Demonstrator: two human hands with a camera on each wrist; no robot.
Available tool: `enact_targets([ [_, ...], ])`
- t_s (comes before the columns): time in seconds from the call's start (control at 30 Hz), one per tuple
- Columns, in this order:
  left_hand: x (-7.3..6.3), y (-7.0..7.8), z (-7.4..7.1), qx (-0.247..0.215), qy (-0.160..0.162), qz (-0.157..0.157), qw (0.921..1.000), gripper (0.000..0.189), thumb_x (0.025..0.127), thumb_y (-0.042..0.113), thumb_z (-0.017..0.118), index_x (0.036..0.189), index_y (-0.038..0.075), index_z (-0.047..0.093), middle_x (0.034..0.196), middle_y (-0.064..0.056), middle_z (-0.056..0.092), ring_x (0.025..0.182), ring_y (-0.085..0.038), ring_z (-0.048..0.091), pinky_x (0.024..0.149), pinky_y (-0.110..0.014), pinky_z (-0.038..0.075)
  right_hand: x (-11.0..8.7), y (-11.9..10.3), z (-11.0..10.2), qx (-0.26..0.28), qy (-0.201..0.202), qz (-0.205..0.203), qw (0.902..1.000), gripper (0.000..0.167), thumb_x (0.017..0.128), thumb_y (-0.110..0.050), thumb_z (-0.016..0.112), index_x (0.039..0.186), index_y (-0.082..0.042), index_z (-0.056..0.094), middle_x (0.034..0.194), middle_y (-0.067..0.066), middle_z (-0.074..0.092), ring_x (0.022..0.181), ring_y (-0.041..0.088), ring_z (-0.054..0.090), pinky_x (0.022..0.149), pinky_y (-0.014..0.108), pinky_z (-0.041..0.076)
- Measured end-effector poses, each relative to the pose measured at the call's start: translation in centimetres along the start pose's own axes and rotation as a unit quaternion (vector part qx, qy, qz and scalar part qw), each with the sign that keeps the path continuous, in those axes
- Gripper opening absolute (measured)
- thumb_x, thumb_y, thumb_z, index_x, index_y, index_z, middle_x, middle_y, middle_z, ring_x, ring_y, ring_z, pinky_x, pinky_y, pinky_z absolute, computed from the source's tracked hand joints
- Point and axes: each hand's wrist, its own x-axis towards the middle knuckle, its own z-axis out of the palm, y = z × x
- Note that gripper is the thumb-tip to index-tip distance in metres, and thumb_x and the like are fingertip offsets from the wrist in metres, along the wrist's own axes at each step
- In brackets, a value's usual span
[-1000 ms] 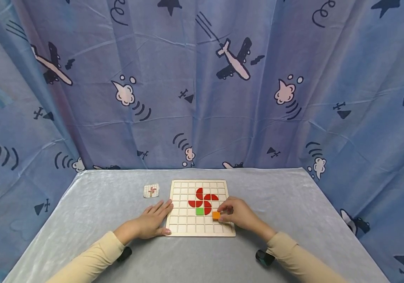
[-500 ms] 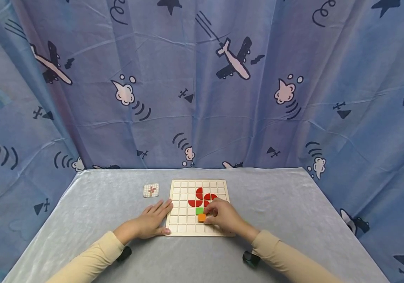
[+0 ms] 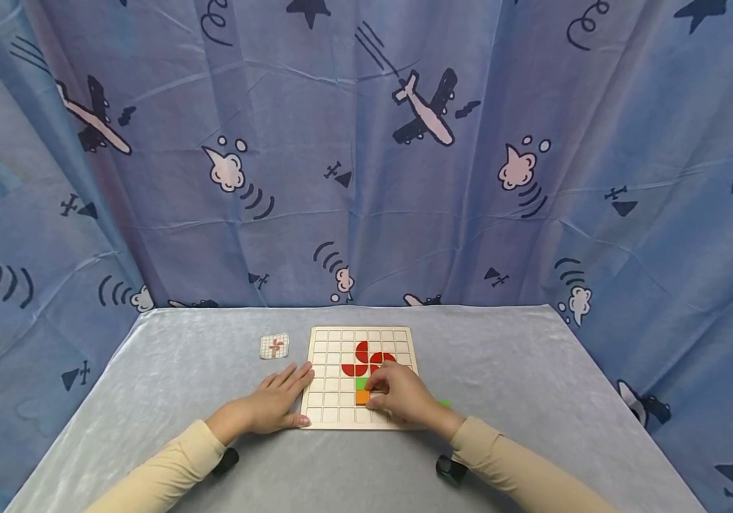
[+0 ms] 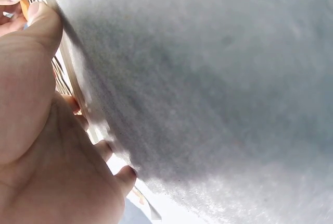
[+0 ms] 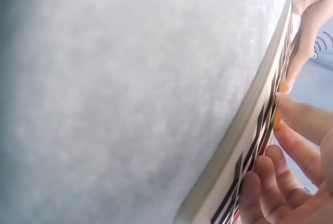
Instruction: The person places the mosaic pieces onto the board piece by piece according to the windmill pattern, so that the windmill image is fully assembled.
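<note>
A pale wooden grid board [image 3: 328, 416] lies on the table. My right hand [image 3: 404, 392] pinches an orange square tile [image 3: 362, 397] at its edge, between thumb and forefinger, low over the board's middle. Directly above that tile sits a green square tile [image 3: 361, 383], partly covered by the fingers. Several red curved pieces [image 3: 361, 350] form a pinwheel farther up the board, some hidden by the right hand. My left hand [image 3: 273, 402] rests along the board's left edge with fingers straight. In the right wrist view, the orange tile [image 5: 277, 121] shows between thumb and forefinger.
A small pattern card [image 3: 274, 346] with a pinwheel picture lies left of the board. Something green [image 3: 445, 404] peeks out behind the right wrist. A printed blue curtain [image 3: 366, 178] hangs behind the light grey table [image 3: 340, 470].
My right hand has carried the orange tile leftward across the board, to just below the green tile. Something green now shows by the right wrist. The left hand has stayed in place.
</note>
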Motion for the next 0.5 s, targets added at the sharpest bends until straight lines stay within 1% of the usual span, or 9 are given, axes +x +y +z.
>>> enact_targets([
  [0.27,-0.09,0.03,0.0,-0.003,0.003,0.004,1.0,0.087,0.095,0.048,0.058,0.157,0.0,0.019,0.167,-0.018,0.013,0.153,-0.044,0.013,0.117,-0.065,0.019,-0.03,-0.19,-0.11,0.002,-0.009,0.019,0.9998,0.019,0.072,-0.015,0.087,0.087,-0.012,0.076,0.082,-0.002,0.062,0.072,0.009,0.048,0.068,0.022,0.038],
  [0.5,-0.1,-0.07,0.13,-0.003,0.005,0.004,1.0,0.087,0.095,0.048,0.058,0.157,0.0,0.019,0.167,-0.018,0.013,0.153,-0.044,0.013,0.117,-0.066,0.02,-0.07,-0.15,0.04,0.006,-0.008,0.012,0.9999,0.02,0.072,-0.014,0.087,0.088,-0.011,0.076,0.085,-0.001,0.065,0.073,0.01,0.051,0.068,0.021,0.04],
])
